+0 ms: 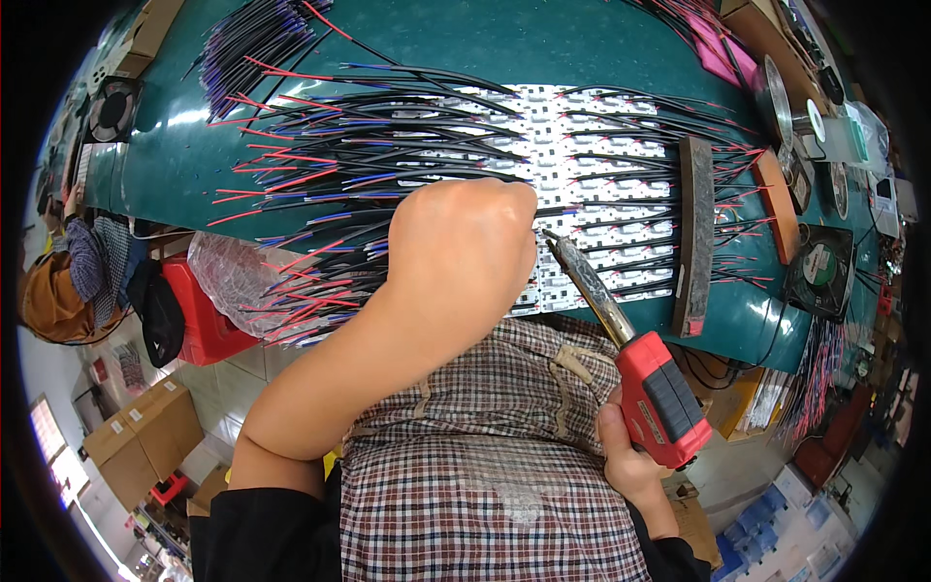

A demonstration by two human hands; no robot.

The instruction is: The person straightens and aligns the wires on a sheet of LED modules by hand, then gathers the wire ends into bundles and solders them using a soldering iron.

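Over the white circuit boards (549, 126) on the bench, my left hand (465, 233) is closed, its back up and its fingertips hidden underneath. A black cable (557, 210) pokes out beyond its knuckles and appears to be held there. My right hand (630, 456) grips a red and black soldering gun (664, 403) low at the right. The gun's dark metal tip points up and left, close to the boards beside my left hand; contact cannot be made out. Rows of black cables (339, 175) with red and blue ends lie along both sides of the boards.
A dark bar (694, 233) lies across the right-hand cables, with an orange-brown block (778, 206) beyond it. Farther right stand a black fan (822, 272) and a spool (813, 121). Another cable bundle (257, 48) lies far left. A red stool (199, 315) stands below the green bench (165, 170).
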